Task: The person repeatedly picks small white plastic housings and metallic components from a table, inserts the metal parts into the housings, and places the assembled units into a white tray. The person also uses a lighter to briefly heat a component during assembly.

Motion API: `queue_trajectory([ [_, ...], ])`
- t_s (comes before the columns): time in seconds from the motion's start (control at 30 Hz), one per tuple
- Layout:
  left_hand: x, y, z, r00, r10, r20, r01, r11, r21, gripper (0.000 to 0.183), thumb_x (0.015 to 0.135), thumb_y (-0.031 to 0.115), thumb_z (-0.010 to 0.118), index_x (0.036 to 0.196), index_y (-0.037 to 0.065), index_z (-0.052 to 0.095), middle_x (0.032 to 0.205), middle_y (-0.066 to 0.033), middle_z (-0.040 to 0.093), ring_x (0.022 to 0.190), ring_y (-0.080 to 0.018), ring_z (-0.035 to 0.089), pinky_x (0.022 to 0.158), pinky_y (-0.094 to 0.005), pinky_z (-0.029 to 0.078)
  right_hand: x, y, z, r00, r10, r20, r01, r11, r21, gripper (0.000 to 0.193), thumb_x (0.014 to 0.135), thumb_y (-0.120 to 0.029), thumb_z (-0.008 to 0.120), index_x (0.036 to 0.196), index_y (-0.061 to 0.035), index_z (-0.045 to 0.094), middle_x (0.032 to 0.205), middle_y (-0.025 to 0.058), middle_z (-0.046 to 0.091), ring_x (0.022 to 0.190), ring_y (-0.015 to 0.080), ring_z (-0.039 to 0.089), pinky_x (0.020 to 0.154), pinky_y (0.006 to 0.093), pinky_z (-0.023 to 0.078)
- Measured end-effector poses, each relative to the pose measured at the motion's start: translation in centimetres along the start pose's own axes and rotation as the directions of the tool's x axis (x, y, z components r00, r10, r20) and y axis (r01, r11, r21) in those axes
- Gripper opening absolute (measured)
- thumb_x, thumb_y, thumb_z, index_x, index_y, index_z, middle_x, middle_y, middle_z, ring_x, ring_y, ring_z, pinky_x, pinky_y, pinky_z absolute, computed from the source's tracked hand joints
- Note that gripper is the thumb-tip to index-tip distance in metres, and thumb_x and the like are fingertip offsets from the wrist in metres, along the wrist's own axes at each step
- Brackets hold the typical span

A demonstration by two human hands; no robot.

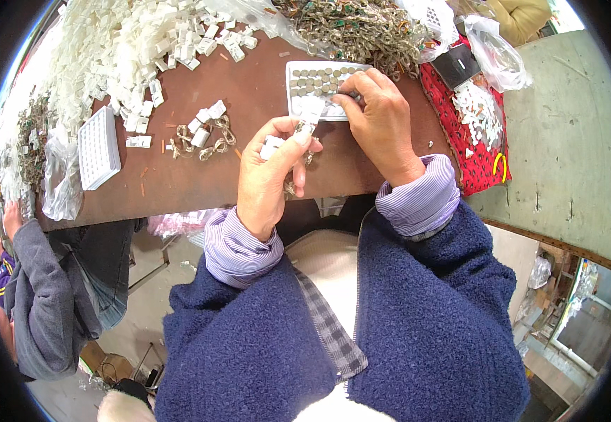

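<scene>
Your left hand [269, 176] pinches a small white plastic clip [272, 145] with a bit of metal chain [302, 129] at its fingertips, held above the near edge of the brown table [249, 84]. Your right hand [379, 119] has its fingers pressed down on a white tray [298, 67] of round metal pieces, just beyond. Loose clips and chain links [203, 137] lie to the left, near a white grid tray [99, 148].

Small-parts assembly workshop: brown workbench [249, 91] heaped with white plastic clips [115, 49], metal chain pieces [354, 28], compartment trays [98, 148].
</scene>
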State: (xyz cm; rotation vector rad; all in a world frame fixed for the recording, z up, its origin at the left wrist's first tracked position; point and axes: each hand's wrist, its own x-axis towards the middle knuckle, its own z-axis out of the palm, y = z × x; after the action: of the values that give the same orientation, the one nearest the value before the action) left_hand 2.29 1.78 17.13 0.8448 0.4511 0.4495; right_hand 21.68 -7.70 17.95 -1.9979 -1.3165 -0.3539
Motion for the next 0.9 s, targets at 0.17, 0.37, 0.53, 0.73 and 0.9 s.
queue_trajectory([
  [0.17, -0.2, -0.2, 0.7, 0.998, 0.046, -0.038, -0.045, 0.998, 0.035, 0.027, 0.106, 0.015, 0.075, 0.129, 0.003, 0.068, 0.103, -0.0134, 0.078, 0.058, -0.0063, 0.060, 0.046, -0.0211, 0.047, -0.7, -1.0, -1.5, 0.998, 0.067, 0.018, -0.069, 0.975, 0.210, 0.012, 0.087, 0.003, 0.080, 0.097, -0.0013, 0.074, 0.090, 0.0087, 0.067, 0.080, 0.0261, 0.067, 0.070, 0.0355, 0.054],
  [0.37, -0.8, -1.2, 2.6, 0.996, 0.076, -0.038, -0.070, 0.988, 0.138, 0.032, 0.099, 0.008, 0.082, 0.129, 0.004, 0.071, 0.100, -0.0094, 0.078, 0.058, -0.0048, 0.060, 0.046, -0.0211, 0.049, -3.7, -3.3, -3.9, 0.988, -0.117, -0.098, 0.147, 0.906, 0.396, 0.013, 0.086, 0.000, 0.079, 0.098, -0.0043, 0.074, 0.089, 0.0111, 0.065, 0.082, 0.0318, 0.067, 0.072, 0.0425, 0.057],
  [0.53, -1.6, -1.5, 4.5, 0.995, 0.098, 0.017, -0.098, 0.933, 0.346, 0.034, 0.098, 0.007, 0.084, 0.130, 0.004, 0.074, 0.094, -0.0038, 0.078, 0.060, -0.0032, 0.061, 0.048, -0.0195, 0.049, -5.2, -2.4, -5.6, 0.999, -0.024, -0.042, 0.041, 0.884, 0.466, 0.012, 0.087, 0.001, 0.078, 0.096, -0.0030, 0.072, 0.090, 0.0120, 0.065, 0.085, 0.0326, 0.068, 0.073, 0.0422, 0.057],
  [0.73, -2.1, -1.7, 5.9, 0.998, 0.048, 0.030, -0.056, 0.920, 0.387, 0.033, 0.098, 0.007, 0.084, 0.129, 0.005, 0.074, 0.094, -0.0033, 0.077, 0.059, -0.0026, 0.060, 0.048, -0.0192, 0.049, -6.3, -2.4, -7.0, 0.999, -0.031, -0.022, 0.038, 0.907, 0.420, 0.009, 0.087, 0.003, 0.075, 0.094, -0.0004, 0.070, 0.093, 0.0140, 0.066, 0.090, 0.0346, 0.069, 0.079, 0.0418, 0.056],
  [0.9, -1.9, -1.8, 5.4, 0.999, 0.050, 0.022, -0.054, 0.950, 0.308, 0.028, 0.101, 0.009, 0.080, 0.128, 0.002, 0.073, 0.095, -0.0039, 0.077, 0.058, -0.0033, 0.061, 0.047, -0.0195, 0.048, -6.6, -2.9, -7.4, 1.000, 0.008, 0.017, -0.014, 0.899, 0.438, 0.011, 0.092, 0.006, 0.073, 0.101, 0.0002, 0.073, 0.096, 0.0124, 0.069, 0.089, 0.0305, 0.071, 0.078, 0.0379, 0.057],
])
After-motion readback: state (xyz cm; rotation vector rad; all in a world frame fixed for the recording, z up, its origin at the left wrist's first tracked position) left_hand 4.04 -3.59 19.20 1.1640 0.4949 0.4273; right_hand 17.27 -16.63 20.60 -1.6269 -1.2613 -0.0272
